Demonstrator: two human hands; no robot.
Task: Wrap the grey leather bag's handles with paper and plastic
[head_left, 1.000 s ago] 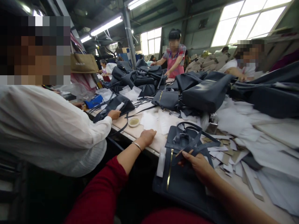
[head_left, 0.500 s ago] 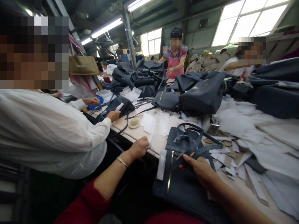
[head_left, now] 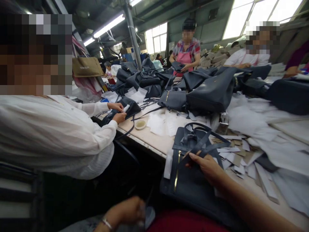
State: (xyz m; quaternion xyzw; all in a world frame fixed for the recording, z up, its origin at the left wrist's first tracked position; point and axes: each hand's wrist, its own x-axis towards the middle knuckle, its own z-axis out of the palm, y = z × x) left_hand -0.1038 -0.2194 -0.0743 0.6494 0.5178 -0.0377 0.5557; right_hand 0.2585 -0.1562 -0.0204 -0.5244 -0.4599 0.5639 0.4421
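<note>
A dark navy bag (head_left: 195, 190) with a gold zipper (head_left: 177, 170) lies at the table's near edge, partly over my lap. My right hand (head_left: 202, 162) is closed on its dark strap (head_left: 205, 146), pinching it above the bag's front. A white strip (head_left: 168, 163) lies along the bag's left edge. Low in the view, left of the bag, my left hand (head_left: 131, 211) is curled and blurred by motion. Close to its fingers are a thin dark strip and a greyish piece; what it grips cannot be made out.
A shallow dish (head_left: 140, 124) and white sheets (head_left: 160, 122) rest on the table (head_left: 147, 138). Dark bags (head_left: 210, 93) are piled behind, paper strips (head_left: 263, 183) at right. At left, a person in a white blouse (head_left: 60, 135) handles another bag; others work farther back.
My left hand has dropped from the table edge toward my lap; the white piece it held is no longer visible there. The person at left has brought both hands together on the bag.
</note>
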